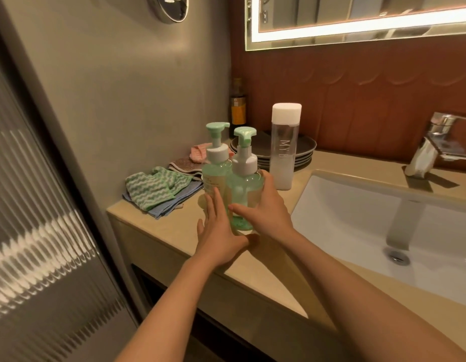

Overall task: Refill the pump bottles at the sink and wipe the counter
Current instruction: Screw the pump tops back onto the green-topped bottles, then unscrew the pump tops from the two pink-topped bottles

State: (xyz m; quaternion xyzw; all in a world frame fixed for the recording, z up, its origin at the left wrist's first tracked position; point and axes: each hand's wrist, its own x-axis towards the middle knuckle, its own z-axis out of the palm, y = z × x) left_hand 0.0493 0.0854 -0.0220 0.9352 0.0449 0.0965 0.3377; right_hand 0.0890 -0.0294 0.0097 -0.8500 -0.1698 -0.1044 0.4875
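Two clear green pump bottles with mint pump heads stand side by side on the beige counter, left of the sink. My right hand grips the nearer pump bottle around its body. My left hand lies with straight fingers against the base of the farther pump bottle. A tall clear refill bottle with a white cap stands just behind them. Folded cloths, green-striped on blue, lie to the left on the counter.
A stack of dark plates sits behind the refill bottle, with a brown bottle in the corner and pink and brown cloths beside it. A chrome tap stands at the right. A ribbed glass door is on the left.
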